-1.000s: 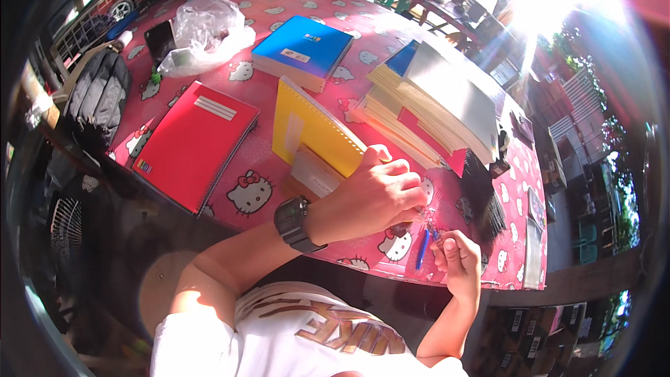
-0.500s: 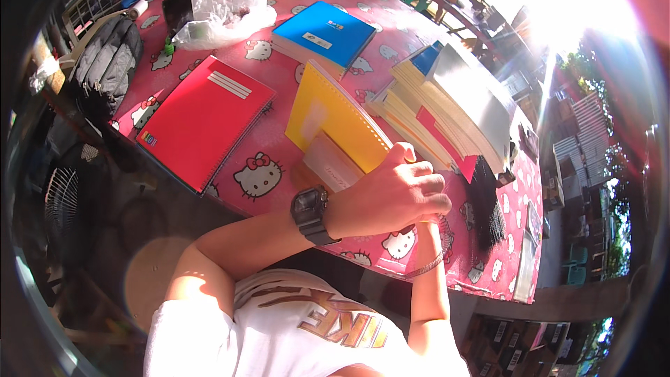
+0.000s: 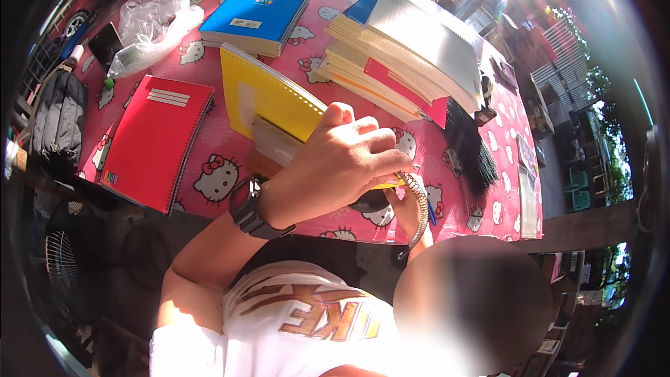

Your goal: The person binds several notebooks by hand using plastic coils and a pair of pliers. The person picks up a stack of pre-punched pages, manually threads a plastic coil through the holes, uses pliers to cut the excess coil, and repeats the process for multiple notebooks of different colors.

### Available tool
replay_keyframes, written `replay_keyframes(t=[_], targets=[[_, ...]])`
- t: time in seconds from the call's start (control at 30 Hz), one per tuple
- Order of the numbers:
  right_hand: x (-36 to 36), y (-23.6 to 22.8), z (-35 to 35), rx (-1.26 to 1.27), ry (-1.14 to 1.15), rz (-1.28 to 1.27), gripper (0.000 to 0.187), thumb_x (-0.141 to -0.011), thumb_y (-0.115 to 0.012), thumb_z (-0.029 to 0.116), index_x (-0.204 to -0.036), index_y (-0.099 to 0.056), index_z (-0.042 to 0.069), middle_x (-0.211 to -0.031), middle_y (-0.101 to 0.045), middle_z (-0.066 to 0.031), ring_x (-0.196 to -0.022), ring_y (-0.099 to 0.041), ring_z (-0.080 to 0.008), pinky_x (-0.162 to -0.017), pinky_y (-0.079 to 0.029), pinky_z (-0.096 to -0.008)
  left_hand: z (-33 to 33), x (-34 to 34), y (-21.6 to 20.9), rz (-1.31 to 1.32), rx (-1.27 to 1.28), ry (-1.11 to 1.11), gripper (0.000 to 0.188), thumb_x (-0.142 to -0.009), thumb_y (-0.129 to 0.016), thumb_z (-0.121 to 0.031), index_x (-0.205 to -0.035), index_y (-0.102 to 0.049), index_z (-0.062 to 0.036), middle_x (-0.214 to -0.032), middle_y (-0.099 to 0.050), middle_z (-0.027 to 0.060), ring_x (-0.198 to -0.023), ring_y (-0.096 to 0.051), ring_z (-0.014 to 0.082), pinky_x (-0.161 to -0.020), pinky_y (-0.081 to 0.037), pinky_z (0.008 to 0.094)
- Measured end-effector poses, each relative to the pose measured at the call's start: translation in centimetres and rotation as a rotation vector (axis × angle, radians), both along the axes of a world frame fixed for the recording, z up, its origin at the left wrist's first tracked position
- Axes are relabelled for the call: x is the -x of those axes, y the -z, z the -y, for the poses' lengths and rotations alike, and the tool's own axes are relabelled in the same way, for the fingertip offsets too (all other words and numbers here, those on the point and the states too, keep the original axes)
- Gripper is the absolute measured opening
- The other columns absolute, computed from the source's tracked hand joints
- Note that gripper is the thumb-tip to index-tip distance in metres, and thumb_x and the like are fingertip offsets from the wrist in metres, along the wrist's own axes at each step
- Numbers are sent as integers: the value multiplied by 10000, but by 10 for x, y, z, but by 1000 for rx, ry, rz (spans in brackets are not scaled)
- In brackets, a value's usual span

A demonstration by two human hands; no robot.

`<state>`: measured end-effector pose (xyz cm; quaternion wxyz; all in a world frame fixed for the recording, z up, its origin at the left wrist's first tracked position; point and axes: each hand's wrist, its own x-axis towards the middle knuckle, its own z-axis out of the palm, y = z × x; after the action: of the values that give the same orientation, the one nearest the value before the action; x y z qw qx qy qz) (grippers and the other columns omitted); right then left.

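A yellow notebook (image 3: 269, 94) stands on edge in front of me, its row of punched holes along the top. My left hand (image 3: 342, 157), wearing a black watch (image 3: 248, 208), is closed over the notebook's near right end. Below and partly behind it, my right hand (image 3: 405, 213) is closed at the same end, beside a dark metal spiral coil (image 3: 423, 209). The coil curves down past the right wrist. My left hand hides most of the right fingers and where the coil meets the pages. A box-like support (image 3: 273, 143) sits against the notebook's front.
A red spiral notebook (image 3: 159, 143) lies left; blue notebooks (image 3: 255, 14) are stacked behind. Right of centre stand unbound page stacks (image 3: 398, 49), with black coils (image 3: 471, 146) beside them. A plastic bag (image 3: 153, 28) and phone (image 3: 106, 45) lie far left. A blue pen (image 3: 431, 211) lies near my right hand.
The whole view has shifted, so the table things sit farther left and higher. Both hands stay together at the notebook's end, and the coil now shows more plainly beside my right hand.
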<state>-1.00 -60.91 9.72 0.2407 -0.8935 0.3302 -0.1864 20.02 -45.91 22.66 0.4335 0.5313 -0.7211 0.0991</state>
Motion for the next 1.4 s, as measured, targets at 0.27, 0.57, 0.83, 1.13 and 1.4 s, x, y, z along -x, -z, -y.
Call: replay_keyframes(t=[0.27, 0.57, 0.83, 1.13, 1.4], targets=[[2, 0, -30, -63, -164, 90, 701, -523, -831, 248, -1154, -557, 112, -1381, -359, -173, -1212, -364, -393, -1003, -328, -497, -1, -5, -10, -16, -68, 68, 155, -766, -674, -188, -918, -645, -186, -753, -554, -33, -755, -557, 154, -747, -327, 343], [-22, -26, -14, 119, -311, -176, 774, -460, -862, 308, -1153, -564, 133, -1303, -415, -182, -1119, -437, -402, -985, -381, -471, -6, -3, -10, 67, -117, -4, 84, -824, -627, -177, -892, -654, -138, -811, -577, -1, -806, -553, 182, -780, -351, 351], [50, 2, -47, -1494, -886, 1074, 807, -614, -672, 723, -1163, -573, 140, -1321, -395, -292, -1136, -460, -347, -918, -396, -415, 0, -5, -3, -39, -24, 55, 175, -778, -679, -156, -951, -654, -158, -887, -625, -24, -841, -575, 171, -821, -355, 360], [-39, -2, -14, -1108, -491, 1151, 702, -805, -620, 475, -1291, -440, 1, -1278, -506, -190, -1142, -502, -278, -873, -449, -356, 0, 0, -2, 53, -11, -61, 193, -753, -708, -262, -883, -622, -150, -814, -608, -21, -830, -575, 176, -883, -320, 415], [-57, -107, 0, -1237, -853, 898, 973, -738, -460, 779, -1194, -528, -78, -1216, -542, -228, -1168, -506, -368, -937, -445, -405, -7, -14, 7, 20, 53, -265, 320, -664, -747, -430, -736, -623, -143, -800, -573, 4, -829, -562, 177, -949, -267, 456]])
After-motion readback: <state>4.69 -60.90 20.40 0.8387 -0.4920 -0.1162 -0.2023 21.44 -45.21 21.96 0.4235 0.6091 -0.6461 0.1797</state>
